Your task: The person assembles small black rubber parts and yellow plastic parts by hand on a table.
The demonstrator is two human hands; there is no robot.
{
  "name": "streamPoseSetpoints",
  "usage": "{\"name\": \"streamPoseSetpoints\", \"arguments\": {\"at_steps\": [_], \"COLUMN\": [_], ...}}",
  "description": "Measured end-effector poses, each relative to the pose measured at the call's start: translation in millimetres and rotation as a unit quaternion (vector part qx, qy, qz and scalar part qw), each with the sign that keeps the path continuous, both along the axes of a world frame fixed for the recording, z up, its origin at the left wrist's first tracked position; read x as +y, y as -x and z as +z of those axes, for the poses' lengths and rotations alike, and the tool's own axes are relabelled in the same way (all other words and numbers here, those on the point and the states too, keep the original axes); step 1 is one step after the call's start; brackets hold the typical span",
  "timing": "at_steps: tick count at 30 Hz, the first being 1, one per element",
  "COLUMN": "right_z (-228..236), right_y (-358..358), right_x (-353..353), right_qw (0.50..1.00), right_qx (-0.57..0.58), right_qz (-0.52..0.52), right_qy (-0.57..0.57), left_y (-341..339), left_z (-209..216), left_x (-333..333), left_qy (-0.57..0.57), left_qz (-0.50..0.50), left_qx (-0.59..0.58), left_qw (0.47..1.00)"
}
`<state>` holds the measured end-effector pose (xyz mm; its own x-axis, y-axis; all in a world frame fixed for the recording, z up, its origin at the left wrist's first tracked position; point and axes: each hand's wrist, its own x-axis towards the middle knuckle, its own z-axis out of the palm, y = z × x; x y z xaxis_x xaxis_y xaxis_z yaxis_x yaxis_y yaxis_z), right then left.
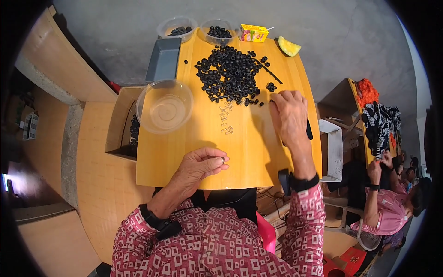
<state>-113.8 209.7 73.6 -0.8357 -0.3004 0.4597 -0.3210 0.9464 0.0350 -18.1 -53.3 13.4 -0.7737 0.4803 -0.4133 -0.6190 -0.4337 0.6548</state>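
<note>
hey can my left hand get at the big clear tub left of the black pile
Probably yes: nothing visible stands between your left hand and the clear tub, though the hand seems to pinch a small dark piece.

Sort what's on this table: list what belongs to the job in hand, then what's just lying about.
Likely part of the job: heaped black parts; small pale pieces; three clear bowls, two holding black parts; probably the grey tray.

Probably just lying about: yellow drink carton; yellow fruit wedge.
</note>
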Motion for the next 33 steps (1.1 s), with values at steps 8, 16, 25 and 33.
{"name": "streamPoseSetpoints", "arguments": {"at_steps": [8,16,25,33], "right_z": [-29.6,-39.3,-7.8,0.1], "right_y": [40.4,43.9,-41.6,-109.3], "right_x": [14.6,7.1,-34.7,-55.0], "right_qw": [0.981,0.989,0.969,0.901], "right_qx": [-0.132,-0.109,-0.064,-0.162], "right_qz": [-0.054,-0.013,0.102,0.137], "right_qy": [-0.133,-0.097,0.214,0.377], "left_y": [-0.5,-1.7,-5.3,-9.3], "left_z": [-1.3,-4.3,0.9,4.2], "left_x": [-0.7,-0.8,2.8,6.5], "left_qy": [-0.019,-0.019,-0.053,-0.094], "left_qz": [-0.008,0.004,0.003,-0.005], "left_qx": [-0.014,-0.013,0.015,-0.027], "left_qw": [1.0,1.0,0.998,0.995]}}
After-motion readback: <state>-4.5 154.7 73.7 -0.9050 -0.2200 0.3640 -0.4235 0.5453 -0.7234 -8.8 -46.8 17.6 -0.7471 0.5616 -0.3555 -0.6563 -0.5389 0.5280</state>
